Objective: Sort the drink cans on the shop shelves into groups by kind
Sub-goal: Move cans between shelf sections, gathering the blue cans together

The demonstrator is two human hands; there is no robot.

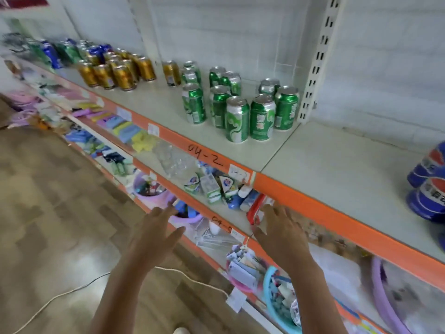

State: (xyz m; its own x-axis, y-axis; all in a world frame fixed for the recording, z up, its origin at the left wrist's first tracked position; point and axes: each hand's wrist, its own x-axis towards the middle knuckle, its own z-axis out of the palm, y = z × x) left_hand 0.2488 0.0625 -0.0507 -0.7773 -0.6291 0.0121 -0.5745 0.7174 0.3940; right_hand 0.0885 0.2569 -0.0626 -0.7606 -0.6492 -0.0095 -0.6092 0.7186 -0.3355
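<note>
In the head view, both hands hang low in the frame, below the can shelf and in front of the lower shelves. The left hand [157, 227] sits at lower centre with its fingers spread and straight, holding nothing. The right hand [280, 231] is just right of it, fingers also spread and empty, its fingertips close to a red packet [255, 209] on the shelf beneath; whether they touch it cannot be told.

The cans stand on the top shelf [154, 104], whose orange edge runs diagonally from upper left to lower right. The green cans [237, 106] cluster at centre, in two loose bunches. A lone gold can [171, 73] stands just left of them, apart from the gold cans [118, 71] grouped further left. Beyond those, in the blurred upper left, blue cans [51, 54] and more green ones appear mixed. Two blue cans on the right edge [427, 186] sit stacked, well apart from everything else.

The step in hand looks like reaching up for the next stray. A sensible pick is the lone gold can: grip it round the body, lift clear of its green neighbours, and set it upright against the gold group.
</note>
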